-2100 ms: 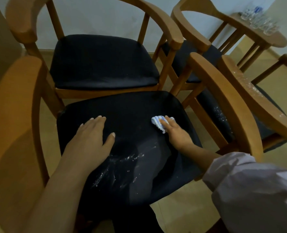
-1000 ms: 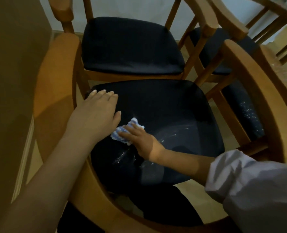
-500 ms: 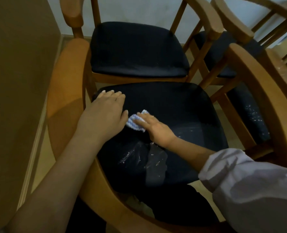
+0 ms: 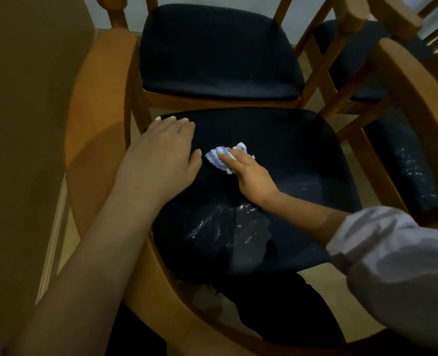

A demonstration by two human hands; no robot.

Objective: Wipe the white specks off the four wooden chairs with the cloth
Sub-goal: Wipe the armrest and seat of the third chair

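Note:
The nearest wooden chair has a dark seat cushion (image 4: 290,155) and a curved wooden back rail (image 4: 94,140) around it. My right hand (image 4: 251,176) presses a small blue-and-white cloth (image 4: 221,156) flat onto the middle of the seat. My left hand (image 4: 161,155) lies palm down on the seat's left side, fingers together, its thumb close to the cloth. White specks (image 4: 228,224) smear the front part of the seat below my right wrist. A second chair (image 4: 218,47) stands behind. A third chair's seat (image 4: 408,165) at the right carries white specks.
A tan wall or panel (image 4: 20,124) runs along the left, close to the chair's rail. A fourth chair (image 4: 351,62) stands at the back right. The chairs stand tightly together, with thin strips of beige floor (image 4: 323,276) between them.
The cloth under my right hand has slid from the seat's right side to beside my left hand, then slightly right again. My view has swung left; my left hand stays put.

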